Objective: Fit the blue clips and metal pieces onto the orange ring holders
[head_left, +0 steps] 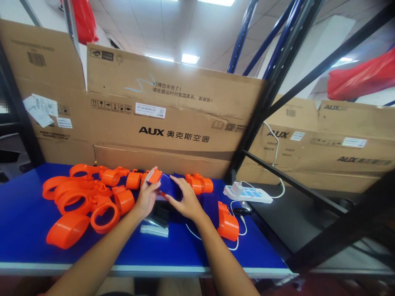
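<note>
My left hand (147, 196) and my right hand (185, 201) meet over the middle of the blue table (24, 222). Together they hold a dark blue block (169, 186) with an orange part (153, 176) at its left end. My left fingers pinch the orange end; my right fingers curl over the blue block's right side. A black object (160, 213) lies under the hands, partly hidden. A small clear bag (154, 230) lies just in front of it.
A heap of orange plastic rings and clamps (83, 197) covers the table's left. More orange pieces (200, 183) sit behind my right hand, another (227, 224) to its right. A white power strip (248, 193) with cable lies at the right edge. Cardboard boxes (173, 119) stand behind; dark rack beams (277, 65) cross at right.
</note>
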A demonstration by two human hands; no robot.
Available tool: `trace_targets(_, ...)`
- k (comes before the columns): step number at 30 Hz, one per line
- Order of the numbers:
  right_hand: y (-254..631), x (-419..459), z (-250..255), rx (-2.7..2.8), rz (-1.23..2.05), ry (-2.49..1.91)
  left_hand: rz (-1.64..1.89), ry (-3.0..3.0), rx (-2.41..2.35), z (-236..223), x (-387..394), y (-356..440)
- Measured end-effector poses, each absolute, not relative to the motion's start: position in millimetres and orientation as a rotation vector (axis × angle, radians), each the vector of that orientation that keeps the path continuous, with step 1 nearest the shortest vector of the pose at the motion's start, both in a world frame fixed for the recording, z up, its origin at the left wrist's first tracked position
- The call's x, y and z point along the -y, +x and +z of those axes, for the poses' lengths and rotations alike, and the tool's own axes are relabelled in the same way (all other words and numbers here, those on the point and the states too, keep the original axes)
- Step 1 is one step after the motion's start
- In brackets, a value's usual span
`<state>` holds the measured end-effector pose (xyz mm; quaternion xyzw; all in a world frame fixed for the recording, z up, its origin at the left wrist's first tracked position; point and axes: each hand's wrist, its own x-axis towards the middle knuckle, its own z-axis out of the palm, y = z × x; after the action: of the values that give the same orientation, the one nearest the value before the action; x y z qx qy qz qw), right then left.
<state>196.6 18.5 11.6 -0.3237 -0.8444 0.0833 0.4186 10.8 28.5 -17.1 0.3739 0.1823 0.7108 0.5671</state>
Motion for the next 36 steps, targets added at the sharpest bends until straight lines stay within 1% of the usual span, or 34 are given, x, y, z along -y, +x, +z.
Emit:
trace_targets(6,198.6,-19.0,11.5,2.171,-0.109,-0.854,1.748,0.938,-0.512,-14.6,-28.2,10.6)
trace_targets(12,197.0,-19.3,9.1,2.157,-0.293,-0.888,1.829,1.031,-0.693,-20.2,-33.6,9.1)
trace_targets(20,197.6,-21.6,4.8,2.163,-0.311,-0.895,1.906,1.144,-0.787,-21.1,-32.3,8.2)
trace_targets(28,200.7,-22.9,5.0,2.209,-0.310,-0.926,1.868,1.166,-0.800,-20.5,-30.4,9.1)
trace_targets(36,200.4,-21.9,6.2,2.224,-0.304,-0.928,1.902,1.194,-0.849,-20.6,-29.8,9.1)
